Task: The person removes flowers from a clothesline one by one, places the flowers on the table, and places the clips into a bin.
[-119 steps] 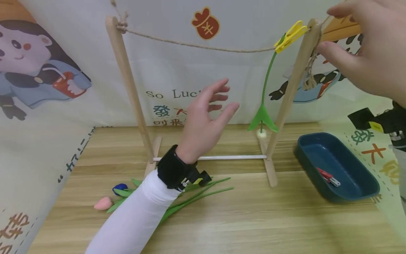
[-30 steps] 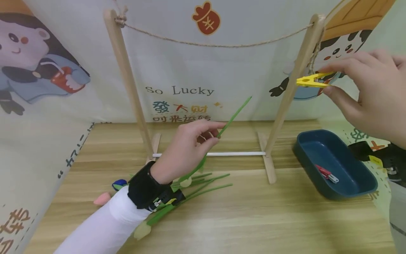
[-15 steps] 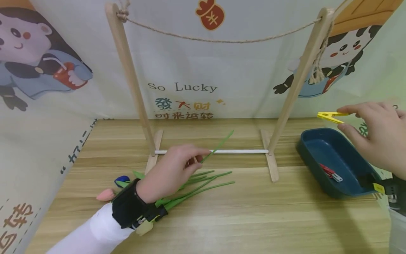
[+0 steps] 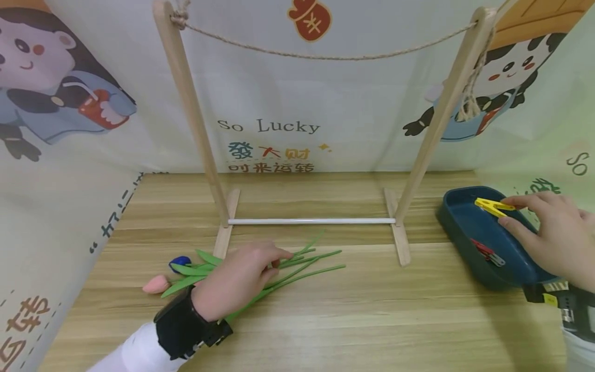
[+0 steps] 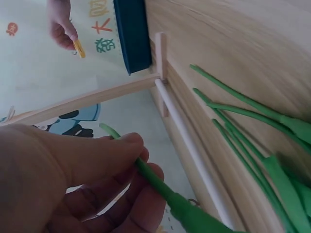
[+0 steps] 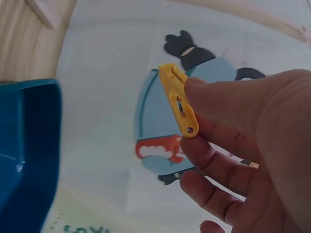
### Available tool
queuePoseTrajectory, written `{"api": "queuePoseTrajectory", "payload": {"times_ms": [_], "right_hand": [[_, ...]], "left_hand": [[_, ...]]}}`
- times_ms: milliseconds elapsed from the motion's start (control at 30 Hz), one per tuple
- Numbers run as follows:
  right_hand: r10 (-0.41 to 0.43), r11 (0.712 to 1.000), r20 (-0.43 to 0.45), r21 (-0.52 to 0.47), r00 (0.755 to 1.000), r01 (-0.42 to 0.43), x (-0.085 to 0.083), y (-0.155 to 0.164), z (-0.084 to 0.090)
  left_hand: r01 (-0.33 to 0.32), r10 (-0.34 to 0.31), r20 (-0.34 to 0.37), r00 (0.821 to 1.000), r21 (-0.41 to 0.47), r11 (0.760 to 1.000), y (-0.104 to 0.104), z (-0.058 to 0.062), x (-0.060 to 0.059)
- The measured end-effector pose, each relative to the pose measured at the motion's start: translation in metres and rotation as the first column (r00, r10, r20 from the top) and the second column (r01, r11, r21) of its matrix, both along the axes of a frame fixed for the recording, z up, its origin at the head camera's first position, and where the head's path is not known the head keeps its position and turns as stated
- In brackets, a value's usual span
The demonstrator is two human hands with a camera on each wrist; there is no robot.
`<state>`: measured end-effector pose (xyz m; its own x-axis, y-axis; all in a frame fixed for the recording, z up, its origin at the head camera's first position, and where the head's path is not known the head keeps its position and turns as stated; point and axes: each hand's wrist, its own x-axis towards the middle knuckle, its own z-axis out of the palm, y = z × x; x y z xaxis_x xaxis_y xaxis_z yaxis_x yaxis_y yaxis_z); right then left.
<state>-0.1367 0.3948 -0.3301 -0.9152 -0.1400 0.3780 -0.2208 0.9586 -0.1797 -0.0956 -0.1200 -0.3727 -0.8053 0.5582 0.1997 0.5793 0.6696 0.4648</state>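
My left hand pinches the green stem of an artificial tulip between thumb and fingers, low over the other tulips; its bloom is hidden in the head view. Beneath and around the hand lie several tulips on the table, among them a pink bloom, a blue bloom and green stems. At the right, my right hand pinches a yellow clothespin by its handle ends, above the dark blue basin. Red and white clothespins lie inside the basin.
A wooden frame stands at the back, with a left post, a right post and a white crossbar. Twine sags between the post tops, its loose end hanging at the right. Printed cloth surrounds the table.
The yellow clothespin and hanging tulip have come off the twine. My left hand has carried the tulip down toward the others; my right hand has lowered the clothespin to the basin.
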Motion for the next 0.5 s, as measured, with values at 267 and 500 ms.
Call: {"api": "queuePoseTrajectory", "payload": {"times_ms": [267, 500], "right_hand": [[-0.011, 0.998, 0.072, -0.055, 0.997, 0.015, 0.001, 0.020, -0.035], [-0.059, 0.997, 0.167, -0.047, 0.984, 0.068, 0.000, 0.033, -0.055]], "left_hand": [[-0.007, 0.008, 0.023, 1.000, -0.069, 0.998, -0.005, -0.021, 0.005], [-0.032, 0.033, 0.005, 0.999, -0.135, 0.990, -0.008, -0.039, 0.007]]}}
